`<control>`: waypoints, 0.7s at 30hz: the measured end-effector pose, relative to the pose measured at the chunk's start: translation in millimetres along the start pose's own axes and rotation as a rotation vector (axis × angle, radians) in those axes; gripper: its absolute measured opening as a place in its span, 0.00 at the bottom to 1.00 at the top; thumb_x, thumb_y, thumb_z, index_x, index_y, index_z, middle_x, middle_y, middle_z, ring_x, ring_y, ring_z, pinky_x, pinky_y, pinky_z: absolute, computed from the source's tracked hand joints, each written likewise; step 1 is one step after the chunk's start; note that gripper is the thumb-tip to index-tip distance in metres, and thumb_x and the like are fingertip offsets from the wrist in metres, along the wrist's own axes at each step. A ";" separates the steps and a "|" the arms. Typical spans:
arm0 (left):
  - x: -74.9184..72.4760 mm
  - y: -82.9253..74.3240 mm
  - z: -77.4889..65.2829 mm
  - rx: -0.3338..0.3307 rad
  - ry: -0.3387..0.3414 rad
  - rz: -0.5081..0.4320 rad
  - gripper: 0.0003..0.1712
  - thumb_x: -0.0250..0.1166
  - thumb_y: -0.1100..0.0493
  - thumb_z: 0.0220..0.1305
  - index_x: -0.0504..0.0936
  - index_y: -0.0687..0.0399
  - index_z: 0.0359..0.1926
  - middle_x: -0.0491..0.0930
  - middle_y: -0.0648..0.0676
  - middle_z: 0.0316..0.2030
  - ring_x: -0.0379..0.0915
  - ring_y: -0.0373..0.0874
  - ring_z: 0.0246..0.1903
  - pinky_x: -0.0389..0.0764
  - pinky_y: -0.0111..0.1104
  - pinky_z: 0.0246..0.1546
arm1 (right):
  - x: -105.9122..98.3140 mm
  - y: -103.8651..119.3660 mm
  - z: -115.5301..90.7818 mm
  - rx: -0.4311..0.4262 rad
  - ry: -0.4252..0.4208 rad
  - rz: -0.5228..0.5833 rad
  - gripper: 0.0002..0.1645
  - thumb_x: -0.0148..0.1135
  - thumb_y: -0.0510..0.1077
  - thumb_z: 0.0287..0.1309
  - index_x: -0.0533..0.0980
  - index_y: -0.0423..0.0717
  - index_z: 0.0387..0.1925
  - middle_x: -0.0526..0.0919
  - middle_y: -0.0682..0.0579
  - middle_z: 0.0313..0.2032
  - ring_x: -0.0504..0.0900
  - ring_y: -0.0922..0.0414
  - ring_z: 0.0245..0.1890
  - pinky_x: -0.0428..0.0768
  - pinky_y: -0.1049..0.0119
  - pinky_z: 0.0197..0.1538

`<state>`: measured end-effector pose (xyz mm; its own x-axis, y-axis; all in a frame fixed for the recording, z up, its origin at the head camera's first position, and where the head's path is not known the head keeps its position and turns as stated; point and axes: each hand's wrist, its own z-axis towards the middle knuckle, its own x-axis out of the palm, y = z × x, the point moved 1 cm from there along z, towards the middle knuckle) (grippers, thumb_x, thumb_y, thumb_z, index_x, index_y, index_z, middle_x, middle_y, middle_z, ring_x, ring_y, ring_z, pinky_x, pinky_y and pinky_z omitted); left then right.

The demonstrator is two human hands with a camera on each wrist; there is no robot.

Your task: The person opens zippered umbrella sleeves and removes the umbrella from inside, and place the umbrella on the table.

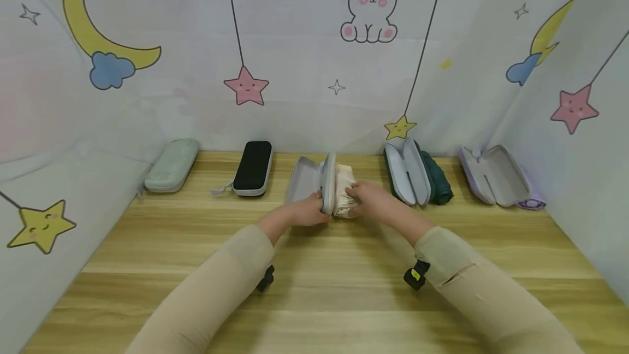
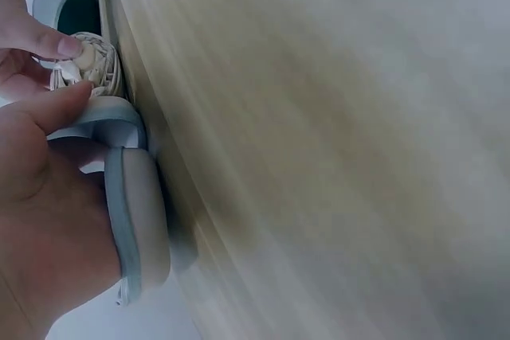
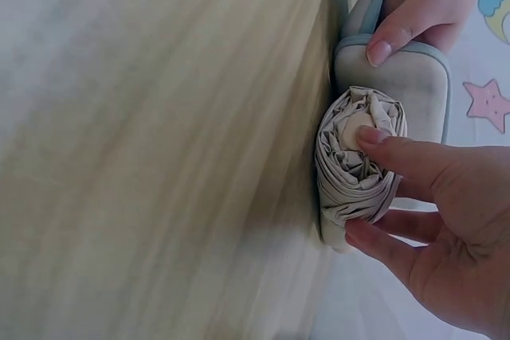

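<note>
In the middle of the table stands an open pale grey umbrella case, its two halves spread apart. My left hand grips the right half at the near end, with the thumb on the outer face and the other fingers partly hidden inside the case. Right beside that half lies a folded beige umbrella, its round handle end towards me. My right hand holds it, thumb on the handle end and fingers along its outer side.
A mint-green case and a black case lie closed at the left. On the right, an open dark green case stands beside a dark green folded umbrella, and an open lilac case beside a lilac umbrella.
</note>
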<state>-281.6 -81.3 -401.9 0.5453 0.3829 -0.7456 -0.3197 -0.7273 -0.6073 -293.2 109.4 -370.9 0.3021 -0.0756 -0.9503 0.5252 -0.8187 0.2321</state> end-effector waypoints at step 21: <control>-38.5 30.9 30.3 -0.031 0.009 -0.165 0.41 0.55 0.55 0.73 0.45 0.70 0.74 0.44 0.66 0.74 0.42 0.55 0.72 0.52 0.42 0.69 | -4.3 -13.8 46.6 0.026 0.027 -0.076 0.39 0.58 0.49 0.68 0.57 0.33 0.71 0.58 0.32 0.69 0.59 0.39 0.68 0.60 0.51 0.68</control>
<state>-336.0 -101.2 -400.3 0.5951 0.4941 -0.6338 -0.2007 -0.6723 -0.7125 -338.8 94.5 -379.7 0.2838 0.0021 -0.9589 0.5265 -0.8361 0.1540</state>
